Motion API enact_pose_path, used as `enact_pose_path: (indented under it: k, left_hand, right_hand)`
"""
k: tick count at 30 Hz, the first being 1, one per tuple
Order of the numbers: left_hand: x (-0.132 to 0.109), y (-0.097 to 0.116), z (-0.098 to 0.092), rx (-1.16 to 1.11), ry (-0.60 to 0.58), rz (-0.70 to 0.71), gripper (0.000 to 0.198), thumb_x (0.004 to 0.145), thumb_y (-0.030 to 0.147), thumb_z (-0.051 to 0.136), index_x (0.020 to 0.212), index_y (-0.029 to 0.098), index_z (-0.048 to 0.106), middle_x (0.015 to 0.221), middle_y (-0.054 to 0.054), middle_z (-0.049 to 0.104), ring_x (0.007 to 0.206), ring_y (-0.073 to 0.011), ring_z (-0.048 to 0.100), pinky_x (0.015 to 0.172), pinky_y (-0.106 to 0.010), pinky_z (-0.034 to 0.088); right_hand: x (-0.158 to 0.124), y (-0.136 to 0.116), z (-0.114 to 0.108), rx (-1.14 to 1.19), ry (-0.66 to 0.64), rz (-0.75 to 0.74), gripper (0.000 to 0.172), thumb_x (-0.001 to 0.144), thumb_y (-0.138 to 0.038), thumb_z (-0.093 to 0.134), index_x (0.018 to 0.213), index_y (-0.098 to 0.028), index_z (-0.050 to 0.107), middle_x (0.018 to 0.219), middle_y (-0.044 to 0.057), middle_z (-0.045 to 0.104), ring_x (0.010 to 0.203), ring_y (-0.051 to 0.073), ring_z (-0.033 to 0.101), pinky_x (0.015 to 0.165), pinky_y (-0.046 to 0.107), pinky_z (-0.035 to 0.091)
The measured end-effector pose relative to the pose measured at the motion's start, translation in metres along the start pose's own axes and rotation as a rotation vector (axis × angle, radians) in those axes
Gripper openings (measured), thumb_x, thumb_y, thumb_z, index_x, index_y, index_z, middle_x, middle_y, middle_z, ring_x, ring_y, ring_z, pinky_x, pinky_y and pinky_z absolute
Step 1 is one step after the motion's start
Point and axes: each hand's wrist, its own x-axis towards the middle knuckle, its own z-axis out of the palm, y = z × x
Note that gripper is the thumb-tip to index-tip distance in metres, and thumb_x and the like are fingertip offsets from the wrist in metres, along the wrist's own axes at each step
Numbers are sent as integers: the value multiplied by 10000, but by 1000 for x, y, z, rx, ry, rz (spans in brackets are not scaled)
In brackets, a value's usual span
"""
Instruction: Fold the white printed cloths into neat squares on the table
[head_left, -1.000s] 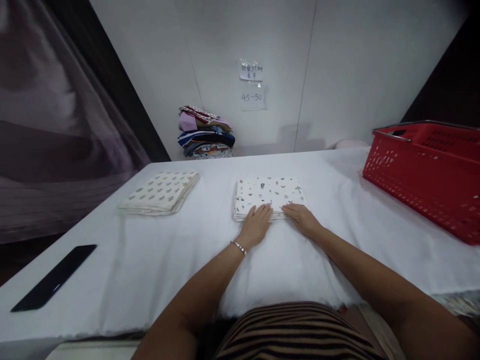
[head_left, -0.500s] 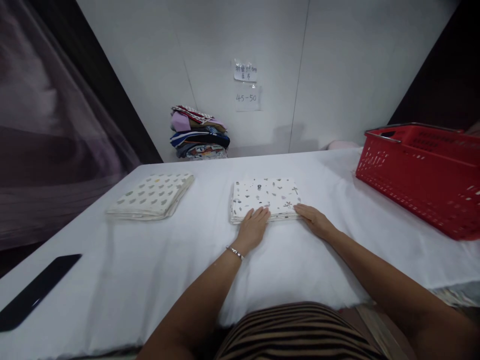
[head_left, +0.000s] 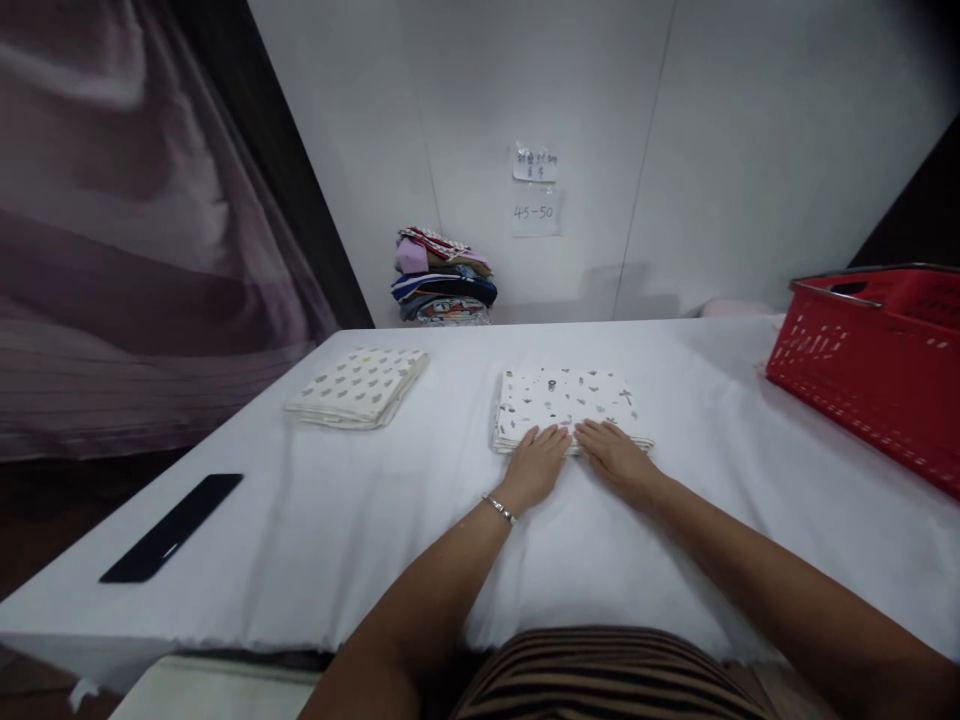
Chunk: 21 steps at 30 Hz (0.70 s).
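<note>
A folded white cloth (head_left: 564, 396) with small dark prints lies on the white-covered table (head_left: 390, 500) in front of me. My left hand (head_left: 537, 464) rests on its near edge with the fingers stretched out flat. Close beside it, my right hand (head_left: 616, 456) also lies flat on the near edge, fingers extended. Neither hand grips anything. The cloth's layered edges show at the front on both sides of my hands. Farther left sits another folded cloth (head_left: 361, 386), cream with a grey leaf-like pattern and apart from both hands.
At the left of the table lies a flat black slab (head_left: 174, 528). A red plastic basket (head_left: 870, 365) stands at the right. Behind the table's far edge is a stack of folded fabrics (head_left: 444, 280) against the wall, below taped paper signs (head_left: 536, 190).
My right hand has slid left along the cloth's near edge, from its right corner to beside my left hand. The whole view has shifted, with the scene now farther right.
</note>
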Motion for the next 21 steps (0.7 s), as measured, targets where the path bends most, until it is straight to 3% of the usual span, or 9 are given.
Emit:
enact_pose_path:
  k: [5,10,12,16,19,21]
  left_hand:
    - [-14,-21,-12,-29,-26,91,381,953,194,332,1323,216,420,1395,-33,445,1321,-129,338,1098,-343,277]
    - [-40,-56,-21,-71,-15,33,364,957,190,318,1279,229,481,1348,-31,499,1292,-126,387,1089,-365,302]
    - [-50,-67,-25,-127,46,-101,346,949,204,335,1232,226,533,1282,-28,560,1257,-137,433,1059,-374,347]
    - [-57,-76,-35,-311,227,-505,272,908,311,425,999,221,665,1042,-22,685,1039,-170,588,924,-339,460]
    - [-51,-73,-45,-451,229,-775,299,883,392,440,839,212,675,847,2,698,807,-151,626,725,-259,484]
    - [-43,-68,-51,-496,186,-876,350,865,467,443,760,205,650,743,17,675,713,-139,608,624,-232,442]
  right_hand:
    - [-9,4,16,0,27,-18,473,907,-130,359,1358,-259,425,1359,52,491,1248,219,454,1001,470,409]
    - [-10,7,19,15,75,-25,522,880,-102,377,1369,-283,404,1344,39,508,1229,213,475,995,470,418]
    - [-10,6,22,14,84,-18,537,873,-94,375,1374,-283,395,1345,39,507,1231,213,474,997,471,415]
    - [-11,5,24,19,93,-10,552,862,-89,379,1377,-287,386,1349,34,504,1241,213,462,1003,468,405]
    - [-11,5,23,25,97,-10,538,859,-94,383,1366,-273,404,1344,39,510,1238,217,465,993,469,410]
    - [-10,4,22,25,100,-10,516,863,-101,376,1352,-260,423,1335,45,519,1230,219,473,986,471,413]
